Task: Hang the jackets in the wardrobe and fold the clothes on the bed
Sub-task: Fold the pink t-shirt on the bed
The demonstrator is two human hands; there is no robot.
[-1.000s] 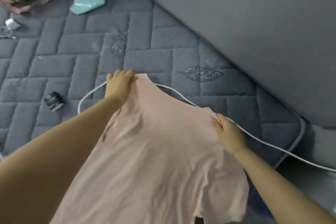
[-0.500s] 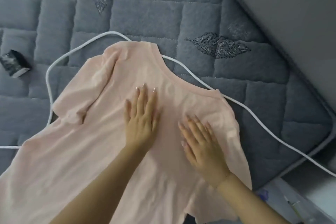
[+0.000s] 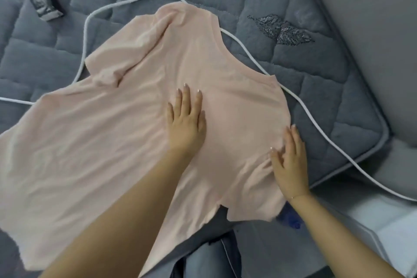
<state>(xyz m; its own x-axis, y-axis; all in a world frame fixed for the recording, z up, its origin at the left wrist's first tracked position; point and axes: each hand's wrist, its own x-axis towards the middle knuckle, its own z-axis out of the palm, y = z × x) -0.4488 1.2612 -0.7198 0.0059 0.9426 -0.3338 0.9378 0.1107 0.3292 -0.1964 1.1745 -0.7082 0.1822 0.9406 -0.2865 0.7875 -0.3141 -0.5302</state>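
Nearest the camera, the hem end of the shirt hangs off the bed's near edge, w/ some dark grey fabric and a blue scrap peeking out under it. Rest of the shirt is spread flat on the bed, near the right corner, neck pointing to the far side.

Right hand lies flat on the shirt's right edge, fingers straight, not gripping anything, just pressing where the cloth is bunched. Left hand same deal: palm down mid-chest, fingers straight and together, holding nothing.

Further out, the left sleeve is flopped over itself and creased. A white cable loops round the collar end, runs under the shirt on the left and trails off past the bed's right corner. Little dark box sits well apart toward the far left.

Handling, imo: thin jersey, super light, totally limp, won't hold shape. Slides easily on the quilted top so it'll wrinkle if dragged. I'd pinch at shoulder seam + hem on one side to fold, since those edges are firmer than the middle. Also prob worth watching the cable, since part of it is under the fabric and could make the fold lumpy or get pulled along.
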